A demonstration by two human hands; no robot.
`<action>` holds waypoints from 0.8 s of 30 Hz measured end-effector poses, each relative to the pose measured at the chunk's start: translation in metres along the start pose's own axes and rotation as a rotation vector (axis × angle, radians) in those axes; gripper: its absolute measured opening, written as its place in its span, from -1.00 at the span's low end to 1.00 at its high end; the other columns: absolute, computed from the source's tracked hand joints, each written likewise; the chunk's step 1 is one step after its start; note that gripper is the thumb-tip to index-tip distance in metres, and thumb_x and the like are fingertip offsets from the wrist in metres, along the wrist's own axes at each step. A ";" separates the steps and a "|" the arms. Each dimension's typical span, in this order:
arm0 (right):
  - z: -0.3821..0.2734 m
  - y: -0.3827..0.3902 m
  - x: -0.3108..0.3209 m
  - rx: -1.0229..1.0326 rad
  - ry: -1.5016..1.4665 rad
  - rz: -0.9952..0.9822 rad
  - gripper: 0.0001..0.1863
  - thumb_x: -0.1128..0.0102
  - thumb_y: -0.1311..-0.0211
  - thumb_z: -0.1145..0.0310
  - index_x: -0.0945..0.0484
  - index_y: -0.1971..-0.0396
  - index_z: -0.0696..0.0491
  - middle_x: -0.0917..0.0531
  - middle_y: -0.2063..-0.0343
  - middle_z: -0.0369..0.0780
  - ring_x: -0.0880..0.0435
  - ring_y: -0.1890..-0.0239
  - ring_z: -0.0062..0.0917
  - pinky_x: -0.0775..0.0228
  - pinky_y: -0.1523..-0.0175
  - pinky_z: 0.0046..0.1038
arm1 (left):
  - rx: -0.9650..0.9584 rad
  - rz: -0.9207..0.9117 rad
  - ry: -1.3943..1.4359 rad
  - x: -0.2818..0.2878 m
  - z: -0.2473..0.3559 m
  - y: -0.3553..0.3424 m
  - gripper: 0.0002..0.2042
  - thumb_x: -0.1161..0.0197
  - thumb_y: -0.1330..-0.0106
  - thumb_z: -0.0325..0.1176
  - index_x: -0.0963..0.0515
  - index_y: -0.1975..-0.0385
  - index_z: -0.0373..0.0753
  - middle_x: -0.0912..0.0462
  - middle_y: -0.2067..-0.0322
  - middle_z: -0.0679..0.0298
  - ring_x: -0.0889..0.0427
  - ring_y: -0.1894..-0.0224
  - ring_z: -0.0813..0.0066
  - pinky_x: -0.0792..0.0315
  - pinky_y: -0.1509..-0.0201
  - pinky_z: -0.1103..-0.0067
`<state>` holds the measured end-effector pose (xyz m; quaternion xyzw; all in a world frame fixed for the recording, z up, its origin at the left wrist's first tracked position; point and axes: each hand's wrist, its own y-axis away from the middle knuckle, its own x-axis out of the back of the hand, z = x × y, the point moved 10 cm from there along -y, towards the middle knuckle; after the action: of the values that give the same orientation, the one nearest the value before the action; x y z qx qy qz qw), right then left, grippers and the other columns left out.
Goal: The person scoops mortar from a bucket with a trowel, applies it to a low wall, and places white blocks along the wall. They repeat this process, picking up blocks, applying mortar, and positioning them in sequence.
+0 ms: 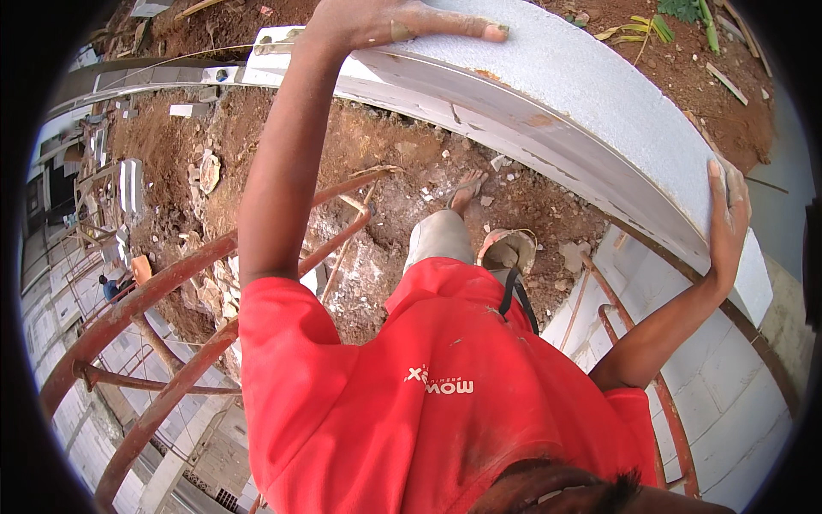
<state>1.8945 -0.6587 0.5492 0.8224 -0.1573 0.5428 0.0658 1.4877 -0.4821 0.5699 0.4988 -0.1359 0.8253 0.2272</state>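
Note:
A long white building block (591,94) with a rough, speckled top lies along the wall (402,98) in front of me, and the wide lens bends its edges. At the block's left part, my left hand (402,21) presses on it with the thumb stretched along the top; its other fingers are partly cut off by the picture's edge. My right hand (728,206) is wrapped round the block's right end, fingers over the edge. Both arms reach forward, spread wide apart. Whether fresh mortar lies beneath the block, I cannot tell.
Rusty scaffold tubes (171,295) stand at my left, and more red tubes (672,420) at my right beside a white block wall (728,385). A dirty bucket (507,250) sits below. Rubble covers the reddish soil (360,141). Far left, another person (111,288) is visible.

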 end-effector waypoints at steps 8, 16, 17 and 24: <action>0.008 0.001 0.003 -0.098 -0.102 -0.033 -0.47 -0.18 -0.47 0.00 -0.64 -0.08 0.20 -0.64 -0.04 -0.13 -0.53 -0.16 -0.36 -0.18 -0.40 -0.37 | -0.407 1.463 0.630 0.058 -0.100 0.168 -0.71 -0.06 -0.50 -0.22 -0.62 0.24 -0.33 -0.76 0.35 0.06 -0.77 0.31 0.33 -0.73 0.18 0.47; 0.026 0.001 0.001 -0.177 -0.157 0.027 -0.42 -0.12 -0.51 -0.02 -0.61 -0.13 0.25 -0.66 -0.06 -0.16 -0.51 -0.16 -0.45 -0.18 -0.40 -0.38 | 0.086 1.081 1.159 -0.121 -0.178 0.113 -0.46 0.13 -0.62 0.02 -0.37 -0.29 -0.35 -0.53 -0.17 0.08 -0.58 -0.14 0.38 -0.51 -0.18 0.44; 0.029 0.001 0.002 -0.196 -0.152 0.035 -0.40 -0.11 -0.52 -0.03 -0.60 -0.14 0.27 -0.66 -0.07 -0.16 -0.50 -0.16 -0.45 -0.18 -0.41 -0.38 | 0.005 1.004 1.235 -0.127 -0.182 0.097 -0.42 0.14 -0.62 0.07 -0.31 -0.36 -0.30 -0.50 -0.22 0.13 -0.55 -0.17 0.35 -0.44 -0.27 0.39; 0.037 0.005 0.001 -0.291 -0.203 0.072 -0.38 -0.09 -0.55 -0.01 -0.57 -0.18 0.32 -0.65 -0.08 -0.14 -0.50 -0.16 -0.47 -0.19 -0.40 -0.40 | 0.127 0.841 1.983 -0.203 -0.227 0.061 -0.17 -0.53 -0.08 0.15 -0.47 -0.32 -0.18 -0.62 -0.18 0.06 -0.57 -0.24 0.21 -0.37 -0.39 0.19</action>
<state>1.9255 -0.6743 0.5351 0.8485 -0.2693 0.4307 0.1482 1.3648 -0.4808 0.2849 -0.4677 -0.0089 0.8791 -0.0919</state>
